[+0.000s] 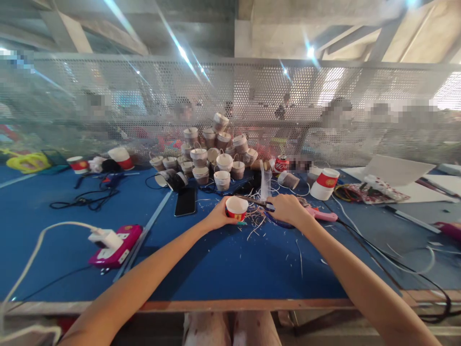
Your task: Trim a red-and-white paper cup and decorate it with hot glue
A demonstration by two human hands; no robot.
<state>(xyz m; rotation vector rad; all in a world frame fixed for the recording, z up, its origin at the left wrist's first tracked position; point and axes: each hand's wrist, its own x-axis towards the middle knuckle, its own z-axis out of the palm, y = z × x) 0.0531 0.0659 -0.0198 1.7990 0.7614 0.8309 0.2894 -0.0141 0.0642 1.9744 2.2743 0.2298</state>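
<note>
A red and white paper cup (236, 207) is held upright in my left hand (218, 214), its fingers wrapped round the side. My right hand (287, 208) is closed on a pair of scissors (269, 206) with blue handles. The scissor blades point left and reach the far right rim of the cup; whether they touch it I cannot tell. Thin paper scraps (255, 223) lie scattered on the blue table between and beyond my hands. Behind them stands a pile of small brown and white buckets (224, 162) with thin handles.
A black phone (185, 202) lies left of my hands. Farther left is a magenta power strip (117, 246) with a white plug. Stacked cups (324, 184), a red can (281, 164), a pink-handled tool (322, 215) and loose cables are to the right. A perforated metal screen (144, 108) stands behind.
</note>
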